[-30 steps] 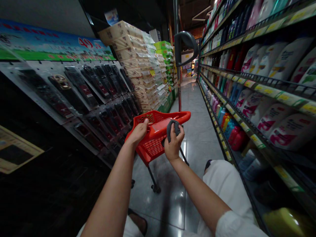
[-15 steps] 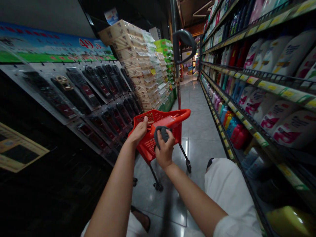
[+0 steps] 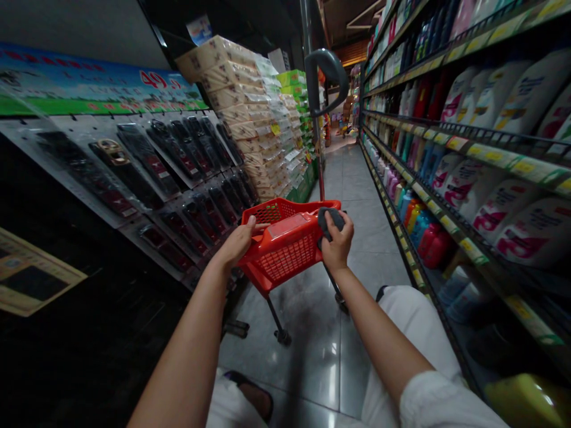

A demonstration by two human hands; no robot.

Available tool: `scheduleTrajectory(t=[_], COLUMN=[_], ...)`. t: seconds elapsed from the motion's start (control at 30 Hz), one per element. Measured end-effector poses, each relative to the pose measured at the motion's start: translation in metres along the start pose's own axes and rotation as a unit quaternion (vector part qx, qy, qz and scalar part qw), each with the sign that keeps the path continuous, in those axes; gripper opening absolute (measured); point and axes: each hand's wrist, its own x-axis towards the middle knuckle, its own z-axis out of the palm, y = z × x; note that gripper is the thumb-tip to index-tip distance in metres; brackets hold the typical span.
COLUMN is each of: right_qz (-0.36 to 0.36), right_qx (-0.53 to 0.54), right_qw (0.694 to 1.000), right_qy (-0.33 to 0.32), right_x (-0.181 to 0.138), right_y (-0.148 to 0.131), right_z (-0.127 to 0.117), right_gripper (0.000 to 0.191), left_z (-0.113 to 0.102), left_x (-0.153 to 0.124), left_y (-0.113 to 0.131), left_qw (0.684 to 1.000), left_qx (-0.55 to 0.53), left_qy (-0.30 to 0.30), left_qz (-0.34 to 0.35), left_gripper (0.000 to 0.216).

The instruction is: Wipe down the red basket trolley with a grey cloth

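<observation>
A red shopping cart [image 3: 289, 261] is stood on the tiled floor [image 3: 357, 223], between packaged belts [image 3: 145, 157] and shelved bottles [image 3: 513, 223]. The left end of its handle is held by the left hand [image 3: 238, 242] — grip loosely closed, thumb uppermost. A dark grey cloth [image 3: 338, 219] is clasped under the right hand's [image 3: 338, 246] curled fingers, against the handle's right end.

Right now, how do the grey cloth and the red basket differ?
The grey cloth is dark and bunched up; the red basket is bright, with stiff-looking lattice walls.
The grey cloth is far smaller than the red basket.
The grey cloth is in the right hand, while the left hand holds the red basket at its near left corner.
Shared: each is in contact with a hand.
</observation>
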Motion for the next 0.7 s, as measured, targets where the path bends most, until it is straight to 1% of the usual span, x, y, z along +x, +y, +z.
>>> scheduleTrajectory(t=[0.07, 0.1, 0.13, 0.2, 0.27, 0.33, 0.37, 0.4, 0.43, 0.47, 0.53, 0.6, 0.7], right_qz=[0.032, 0.033, 0.022, -0.018, -0.060, -0.089, -0.098, -0.105, -0.108, -0.107, -0.087, -0.043, 0.047], right_qx=[-0.012, -0.017, -0.022, -0.033, -0.043, -0.050, -0.052, -0.054, -0.053, -0.052, -0.046, -0.029, 0.019], right_qw=[0.999, 0.999, 0.997, 0.988, 0.972, 0.958, 0.952, 0.948, 0.946, 0.945, 0.953, 0.965, 0.979], right_qy=[-0.007, -0.030, -0.065, -0.151, -0.224, -0.270, -0.285, -0.296, -0.302, -0.304, -0.288, -0.256, -0.200], right_x=[0.011, 0.014, 0.016, 0.017, 0.018, 0.022, 0.025, 0.029, 0.033, 0.037, 0.045, 0.051, 0.055], right_y=[0.002, -0.001, -0.007, -0.025, -0.043, -0.055, -0.056, -0.055, -0.051, -0.044, -0.023, 0.002, 0.034], right_z=[-0.006, -0.010, -0.014, -0.021, -0.027, -0.031, -0.032, -0.033, -0.034, -0.034, -0.033, -0.029, -0.019], right_gripper=[0.067, 0.067, 0.067, 0.068, 0.068, 0.066, 0.066, 0.065, 0.064, 0.063, 0.064, 0.067, 0.070], left_z=[-0.005, -0.007, -0.007, -0.003, 0.010, 0.032, 0.044, 0.056, 0.067, 0.076, 0.088, 0.092, 0.089], left_x=[-0.001, 0.000, 0.002, 0.010, 0.023, 0.037, 0.043, 0.048, 0.052, 0.055, 0.056, 0.054, 0.052], left_y=[0.000, 0.000, 0.001, 0.005, 0.013, 0.023, 0.027, 0.032, 0.035, 0.038, 0.041, 0.042, 0.040], left_qw=[1.000, 0.999, 0.998, 0.990, 0.962, 0.920, 0.912, 0.913, 0.918, 0.917, 0.901, 0.871, 0.836], left_qx=[0.022, 0.037, 0.057, 0.126, 0.235, 0.339, 0.353, 0.346, 0.332, 0.339, 0.395, 0.467, 0.528], left_qy=[0.002, 0.008, 0.021, 0.068, 0.133, 0.188, 0.192, 0.183, 0.174, 0.166, 0.156, 0.138, 0.112], left_qz=[-0.001, 0.001, 0.005, 0.019, 0.038, 0.061, 0.085, 0.112, 0.132, 0.126, 0.088, 0.069, 0.099], left_gripper=[0.094, 0.094, 0.093, 0.090, 0.087, 0.081, 0.078, 0.076, 0.073, 0.071, 0.068, 0.067, 0.067])
